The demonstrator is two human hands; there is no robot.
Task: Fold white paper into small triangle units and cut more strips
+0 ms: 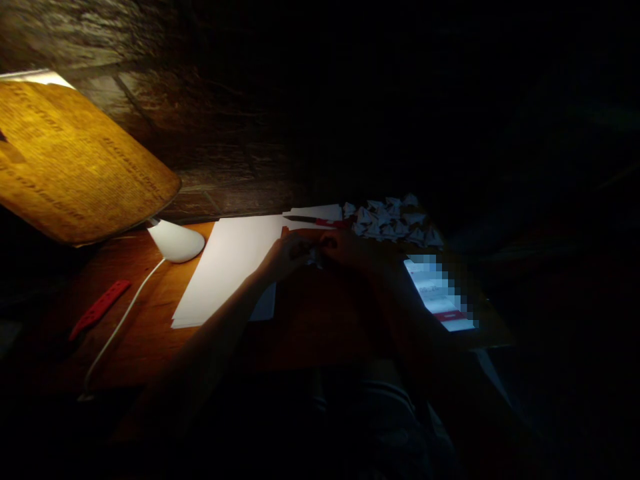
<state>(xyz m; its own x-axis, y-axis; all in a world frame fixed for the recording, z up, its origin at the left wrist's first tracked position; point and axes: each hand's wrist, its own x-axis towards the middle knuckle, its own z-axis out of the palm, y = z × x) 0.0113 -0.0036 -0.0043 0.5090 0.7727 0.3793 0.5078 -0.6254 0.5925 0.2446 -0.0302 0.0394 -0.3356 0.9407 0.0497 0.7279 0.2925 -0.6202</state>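
The scene is dark, lit by one lamp. My left hand [287, 255] and my right hand [345, 248] meet over a wooden table [150, 333], fingers pinched together on a small piece of white paper [314, 256]. A stack of white paper sheets [230, 267] lies under and left of my left hand. A pile of several small folded white paper pieces [393, 220] sits just beyond my right hand. A red-handled cutter or scissors [315, 220] lies on the sheets behind my hands.
A lamp with a yellow shade [70, 160] and white base [175, 241] stands at left, its cord [120, 320] trailing toward me. A red strip-like object [100, 308] lies at the near left. A lit phone [440, 293] lies right of my right arm.
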